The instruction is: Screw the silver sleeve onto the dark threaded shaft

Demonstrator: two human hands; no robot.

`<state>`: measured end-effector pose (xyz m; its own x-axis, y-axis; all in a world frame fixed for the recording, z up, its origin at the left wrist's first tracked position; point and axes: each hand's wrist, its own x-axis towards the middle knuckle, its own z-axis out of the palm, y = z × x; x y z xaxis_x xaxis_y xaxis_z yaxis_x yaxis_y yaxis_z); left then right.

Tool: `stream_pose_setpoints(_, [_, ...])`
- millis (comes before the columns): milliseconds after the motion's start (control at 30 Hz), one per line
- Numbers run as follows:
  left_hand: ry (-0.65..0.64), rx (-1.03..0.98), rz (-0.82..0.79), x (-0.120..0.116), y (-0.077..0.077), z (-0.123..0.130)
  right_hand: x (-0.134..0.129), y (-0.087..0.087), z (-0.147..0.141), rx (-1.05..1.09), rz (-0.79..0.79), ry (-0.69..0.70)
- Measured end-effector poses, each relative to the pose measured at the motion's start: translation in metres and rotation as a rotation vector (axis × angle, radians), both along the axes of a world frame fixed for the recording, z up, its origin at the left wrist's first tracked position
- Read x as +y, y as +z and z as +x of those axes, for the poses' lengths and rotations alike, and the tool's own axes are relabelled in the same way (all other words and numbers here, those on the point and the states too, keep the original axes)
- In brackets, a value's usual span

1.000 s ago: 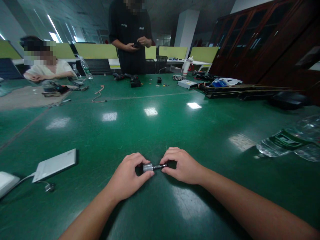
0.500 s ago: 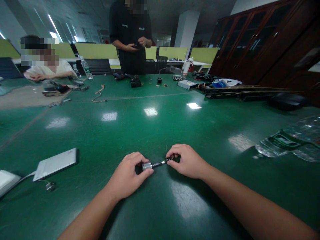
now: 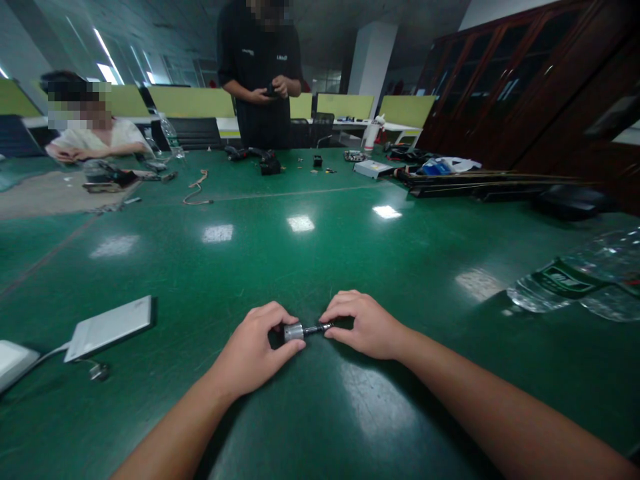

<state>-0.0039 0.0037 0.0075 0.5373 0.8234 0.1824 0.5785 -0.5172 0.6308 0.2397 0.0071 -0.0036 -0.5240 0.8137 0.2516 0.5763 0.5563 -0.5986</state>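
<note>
A silver metal cylinder with a thin dark shaft lies level just above or on the green tabletop. My left hand grips the cylinder between thumb and fingers. From the right, my right hand pinches the shaft's far tip, where a small dark piece shows between thumb and fingertips. The fingers hide most of that piece.
A white flat box with a cable lies at the left. Clear plastic bottles lie at the right. Tools, a grey box and dark bars sit farther back. Two people are across the table.
My right hand has moved left, bringing the small dark spiral piece onto the shaft's tip, where less of it shows. My left hand keeps its grip on the cylinder.
</note>
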Motion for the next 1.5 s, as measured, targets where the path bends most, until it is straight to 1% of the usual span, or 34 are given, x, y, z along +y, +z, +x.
stream_pose_setpoints(133, [-0.023, -0.026, -0.004, 0.001, -0.001, 0.000, -0.004, -0.002, -0.009, 0.038, -0.011, -0.035])
stream_pose_setpoints(267, [-0.042, -0.036, -0.027, 0.002, -0.001, 0.000, -0.006, -0.002, -0.016, 0.059, -0.005, 0.004])
stream_pose_setpoints(400, [-0.034, -0.008, -0.027, 0.002, -0.002, 0.001, -0.007, 0.000, -0.019, 0.042, 0.000, 0.034])
stream_pose_setpoints(667, [-0.005, 0.009, -0.006, 0.002, -0.003, 0.003, -0.008, -0.003, -0.020, 0.038, 0.034, 0.061])
stream_pose_setpoints(867, [0.067, 0.019, -0.025, 0.000, -0.002, 0.004, -0.006, -0.002, -0.022, 0.013, 0.018, 0.048])
stream_pose_setpoints(1233, [0.027, -0.008, -0.009, -0.001, 0.000, 0.004, -0.008, -0.002, -0.022, -0.010, 0.037, 0.063])
stream_pose_setpoints(1500, [0.040, -0.013, -0.004, 0.000, -0.005, 0.004, -0.005, -0.004, -0.021, -0.017, 0.022, 0.057])
